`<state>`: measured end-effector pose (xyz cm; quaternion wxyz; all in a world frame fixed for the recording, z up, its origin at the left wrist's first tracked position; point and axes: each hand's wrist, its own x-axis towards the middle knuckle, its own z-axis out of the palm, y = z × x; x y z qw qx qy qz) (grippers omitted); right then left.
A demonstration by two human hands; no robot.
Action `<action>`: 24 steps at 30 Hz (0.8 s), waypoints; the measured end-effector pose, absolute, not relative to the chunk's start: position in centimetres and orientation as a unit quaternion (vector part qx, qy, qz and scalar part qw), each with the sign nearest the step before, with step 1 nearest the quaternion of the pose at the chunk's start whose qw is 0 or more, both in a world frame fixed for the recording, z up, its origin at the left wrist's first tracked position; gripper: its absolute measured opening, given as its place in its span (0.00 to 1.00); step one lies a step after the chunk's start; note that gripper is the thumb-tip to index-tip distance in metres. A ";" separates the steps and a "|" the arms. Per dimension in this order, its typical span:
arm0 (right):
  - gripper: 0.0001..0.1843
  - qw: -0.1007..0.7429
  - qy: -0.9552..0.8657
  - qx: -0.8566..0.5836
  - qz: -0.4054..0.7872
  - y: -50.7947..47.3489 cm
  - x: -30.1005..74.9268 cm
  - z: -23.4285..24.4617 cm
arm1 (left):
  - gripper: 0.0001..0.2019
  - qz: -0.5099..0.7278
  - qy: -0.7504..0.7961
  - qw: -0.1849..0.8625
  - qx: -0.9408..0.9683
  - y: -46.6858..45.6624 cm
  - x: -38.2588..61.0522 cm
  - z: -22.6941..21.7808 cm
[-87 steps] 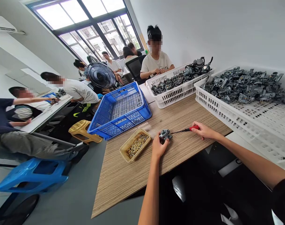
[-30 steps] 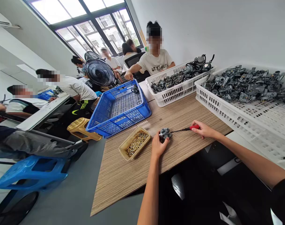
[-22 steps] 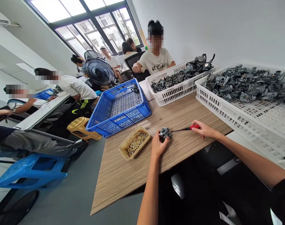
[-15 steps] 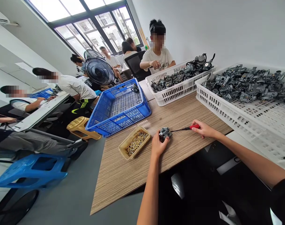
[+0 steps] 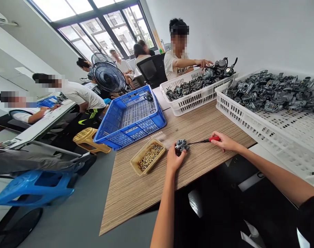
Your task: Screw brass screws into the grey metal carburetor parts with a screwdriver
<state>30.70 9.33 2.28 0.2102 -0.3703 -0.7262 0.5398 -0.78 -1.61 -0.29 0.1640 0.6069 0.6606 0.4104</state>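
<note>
Silver-grey metal casting with a round, ring-rimmed opening sat gripped between thumb and fingers of the left hand, ring showing on top, lower part half hidden by the thumb. Red-handled screwdriver with a thin dark shaft ran almost level from the right hand across the gap between hands, tip end at the casting's right-hand side. Exact tip contact too small to tell.
</note>
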 end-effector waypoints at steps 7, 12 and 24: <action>0.23 0.210 -0.727 -0.376 0.536 9.4 30.7 2.0 | 0.20 0.417 0.658 0.166 0.604 -1.6 -0.6 0.1; 0.23 0.210 -0.725 -0.380 0.534 9.5 30.7 1.9 | 0.21 0.416 0.660 0.165 0.603 -1.6 -0.6 0.0; 0.23 0.212 -0.727 -0.381 0.531 9.6 30.7 1.7 | 0.21 0.412 0.669 0.164 0.597 -1.6 -0.7 -0.4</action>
